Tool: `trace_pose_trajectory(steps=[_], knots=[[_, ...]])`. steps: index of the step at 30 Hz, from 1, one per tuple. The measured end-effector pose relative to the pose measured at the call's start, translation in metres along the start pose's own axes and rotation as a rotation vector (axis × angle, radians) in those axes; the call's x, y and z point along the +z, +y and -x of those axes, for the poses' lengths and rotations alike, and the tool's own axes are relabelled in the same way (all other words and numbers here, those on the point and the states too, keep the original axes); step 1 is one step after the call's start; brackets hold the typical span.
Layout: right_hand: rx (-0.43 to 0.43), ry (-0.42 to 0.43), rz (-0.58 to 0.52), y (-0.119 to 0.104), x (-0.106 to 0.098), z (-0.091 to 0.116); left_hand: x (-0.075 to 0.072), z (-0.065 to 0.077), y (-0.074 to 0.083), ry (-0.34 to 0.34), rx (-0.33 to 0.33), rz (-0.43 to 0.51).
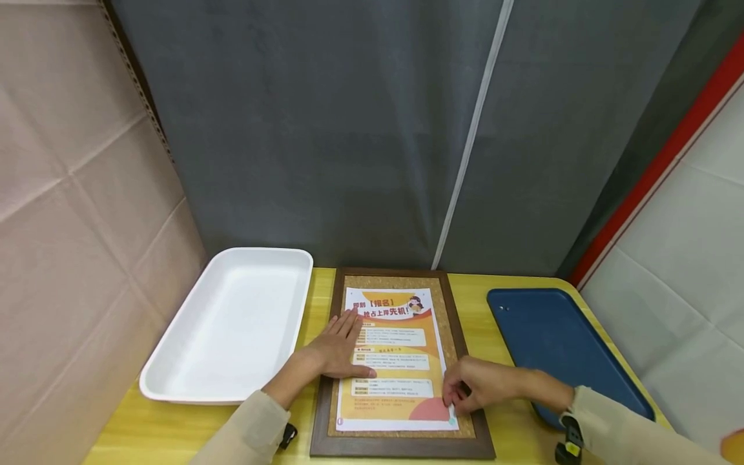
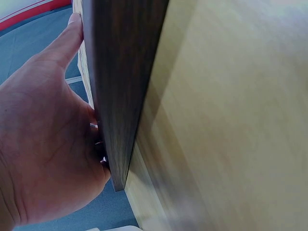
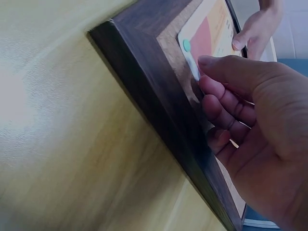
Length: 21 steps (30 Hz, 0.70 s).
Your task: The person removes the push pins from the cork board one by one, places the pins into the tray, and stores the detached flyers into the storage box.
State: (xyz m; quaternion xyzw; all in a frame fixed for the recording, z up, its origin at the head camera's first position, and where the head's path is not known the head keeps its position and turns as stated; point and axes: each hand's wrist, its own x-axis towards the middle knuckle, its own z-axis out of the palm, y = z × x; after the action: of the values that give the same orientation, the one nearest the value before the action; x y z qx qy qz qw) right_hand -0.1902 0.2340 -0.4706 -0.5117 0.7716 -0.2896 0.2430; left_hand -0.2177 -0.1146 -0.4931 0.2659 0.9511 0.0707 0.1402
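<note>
A printed poster [image 1: 398, 371] in orange and white lies on a cork board [image 1: 440, 316] with a dark brown wooden frame [image 1: 459, 323]. My left hand [image 1: 337, 349] rests with straight fingers on the poster's left side, its thumb reaching inward over the print. In the left wrist view that hand [image 2: 43, 130] lies across the frame's edge. Near the poster's lower right corner, my right hand [image 1: 482, 384] pinches the sheet's right edge between thumb and curled fingers. The right wrist view shows the poster's edge [image 3: 196, 67] bent slightly up at the right thumb tip.
Left of the board stands a shallow white tray [image 1: 232, 323]. A dark blue tray [image 1: 566, 349] lies to the right on the yellow wood-grain table [image 1: 314, 300]. Behind rises a grey curtain [image 1: 325, 142], with pale covered walls at both sides.
</note>
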Motion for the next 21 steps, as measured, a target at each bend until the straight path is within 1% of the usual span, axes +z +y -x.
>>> trace_pose_trajectory(steps=[4, 5, 7, 11, 12, 16, 21], knots=[[0.009, -0.011, 0.017, 0.001, 0.004, 0.002, -0.004, 0.002, 0.003, -0.004, 0.003, 0.004], [0.011, -0.009, 0.025, 0.001, 0.005, 0.002, -0.002, 0.002, 0.002, 0.010, 0.007, 0.008], [0.011, -0.001, 0.037, 0.000, 0.006, 0.002, -0.002, 0.001, 0.001, 0.011, 0.006, -0.004], [0.001, 0.015, 0.057, 0.000, 0.009, 0.002, -0.001, 0.000, 0.000, 0.010, 0.006, -0.023], [-0.002, 0.016, 0.058, 0.000, 0.010, 0.002, -0.003, 0.000, 0.001, -0.002, -0.001, -0.039], [-0.015, 0.022, 0.058, -0.001, 0.012, 0.003, -0.004, 0.000, 0.002, -0.003, -0.003, -0.046], [-0.010, 0.036, 0.060, -0.001, 0.014, 0.004, -0.001, -0.002, 0.001, -0.003, -0.002, -0.034]])
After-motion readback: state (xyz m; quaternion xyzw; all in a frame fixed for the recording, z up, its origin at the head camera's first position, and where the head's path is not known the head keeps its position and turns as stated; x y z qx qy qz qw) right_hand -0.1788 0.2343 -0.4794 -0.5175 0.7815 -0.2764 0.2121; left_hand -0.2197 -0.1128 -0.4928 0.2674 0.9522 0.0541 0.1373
